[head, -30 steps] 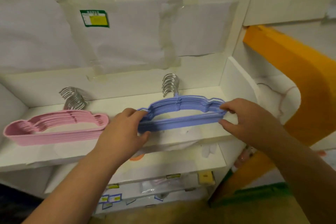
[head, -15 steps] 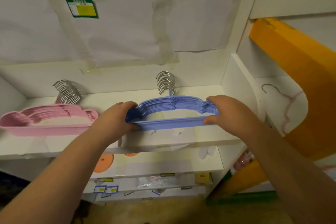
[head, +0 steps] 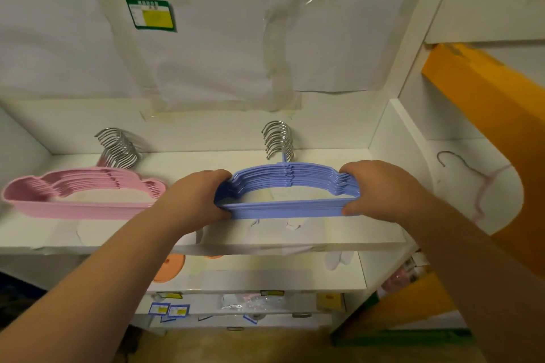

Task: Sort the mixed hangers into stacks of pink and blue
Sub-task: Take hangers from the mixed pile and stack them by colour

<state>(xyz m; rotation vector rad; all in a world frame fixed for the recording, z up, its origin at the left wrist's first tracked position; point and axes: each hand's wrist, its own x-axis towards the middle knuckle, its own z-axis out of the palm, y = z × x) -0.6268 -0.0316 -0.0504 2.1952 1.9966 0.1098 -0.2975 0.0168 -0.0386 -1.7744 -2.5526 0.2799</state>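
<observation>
Two stacks lie on the white shelf, the pink hangers toward its left end and the blue hangers near its front edge, squeezed between the left hand and right hand, whose curled fingers hide both ends.

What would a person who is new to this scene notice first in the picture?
First, the stack of blue hangers in the middle of the white shelf, gripped at its two ends by the left hand and the right hand. Next, the stack of pink hangers lying alone at the shelf's left end. An orange panel stands out on the right.
</observation>
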